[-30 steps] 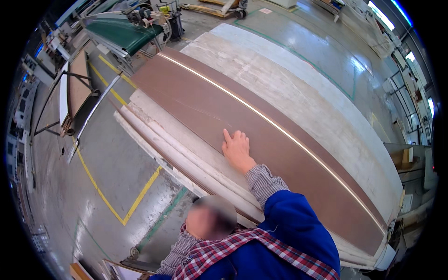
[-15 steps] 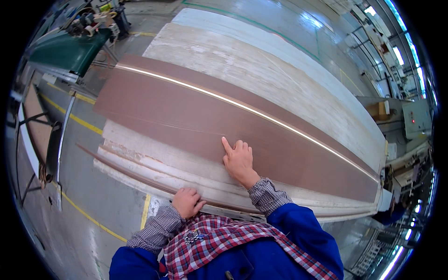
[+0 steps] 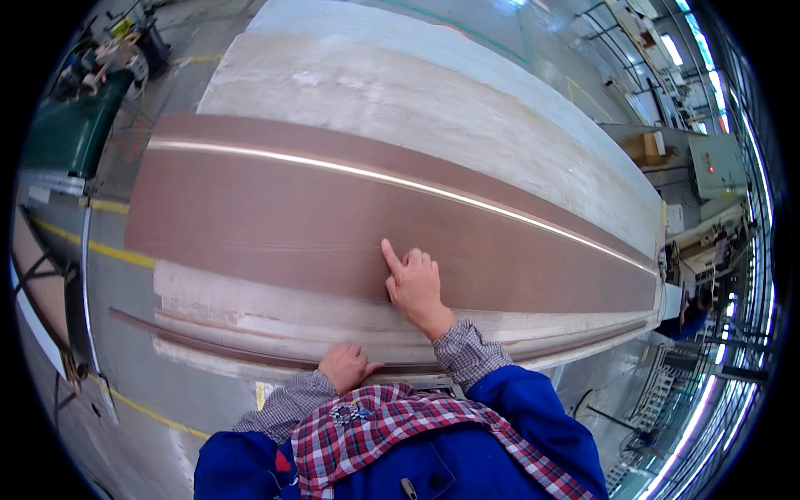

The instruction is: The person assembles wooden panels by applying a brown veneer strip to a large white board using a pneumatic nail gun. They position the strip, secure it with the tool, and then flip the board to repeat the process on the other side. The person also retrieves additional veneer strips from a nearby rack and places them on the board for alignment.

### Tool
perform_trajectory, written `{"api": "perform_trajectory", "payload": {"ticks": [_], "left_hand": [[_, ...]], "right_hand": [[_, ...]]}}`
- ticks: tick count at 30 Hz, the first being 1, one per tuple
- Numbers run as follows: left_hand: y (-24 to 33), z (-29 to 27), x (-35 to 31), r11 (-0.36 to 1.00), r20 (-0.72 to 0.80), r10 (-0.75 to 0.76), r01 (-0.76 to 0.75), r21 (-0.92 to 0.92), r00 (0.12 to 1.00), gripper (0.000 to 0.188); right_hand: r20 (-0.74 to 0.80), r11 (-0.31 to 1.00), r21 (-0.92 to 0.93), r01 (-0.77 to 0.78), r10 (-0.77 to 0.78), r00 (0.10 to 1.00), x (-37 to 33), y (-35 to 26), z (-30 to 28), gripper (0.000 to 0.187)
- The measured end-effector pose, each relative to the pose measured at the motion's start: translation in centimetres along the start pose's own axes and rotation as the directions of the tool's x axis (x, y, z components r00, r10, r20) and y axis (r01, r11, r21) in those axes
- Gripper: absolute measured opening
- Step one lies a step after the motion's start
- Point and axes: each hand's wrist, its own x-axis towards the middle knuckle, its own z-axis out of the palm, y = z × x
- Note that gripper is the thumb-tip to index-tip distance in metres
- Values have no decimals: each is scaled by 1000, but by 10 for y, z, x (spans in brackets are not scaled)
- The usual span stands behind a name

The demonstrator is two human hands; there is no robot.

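Observation:
A long brown panel (image 3: 275, 200) with a bright metallic line (image 3: 400, 177) along its far part lies across the pale worktable. My right hand (image 3: 415, 287) is over its near half, index fingertip against the surface at the end of a faint pale line. The other right-hand fingers are loosely bent, with nothing between them. Along the table's near edge runs a thin brown strip (image 3: 217, 346), its left end sticking out past the table. My left hand (image 3: 344, 367) is curled over this strip, thumb pointing right; its fingertips are partly hidden.
Beyond the panel spreads the worn, pale tabletop (image 3: 350, 87). At the left stand a green-topped bench (image 3: 71, 137) and a metal frame holding boards (image 3: 46, 292). A grey control box (image 3: 717, 165) stands at the right, with a person in dark clothes (image 3: 687, 317) nearby.
My view has turned, so the panel and table sit farther left and flatter. The right index finger stays on the panel by the pale line; the left hand stays on the strip.

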Motion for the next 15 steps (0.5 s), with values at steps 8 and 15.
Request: {"api": "perform_trajectory", "payload": {"ticks": [8, 15], "left_hand": [[12, -86, 37, 983, 294, -179, 154, 104, 939, 61], [26, -167, 44, 978, 321, -83, 14, 209, 943, 53]], "right_hand": [[40, 963, 181, -202, 198, 979, -144, 73, -71, 66], [-193, 856, -221, -468, 432, 881, -240, 176, -96, 52]]}}
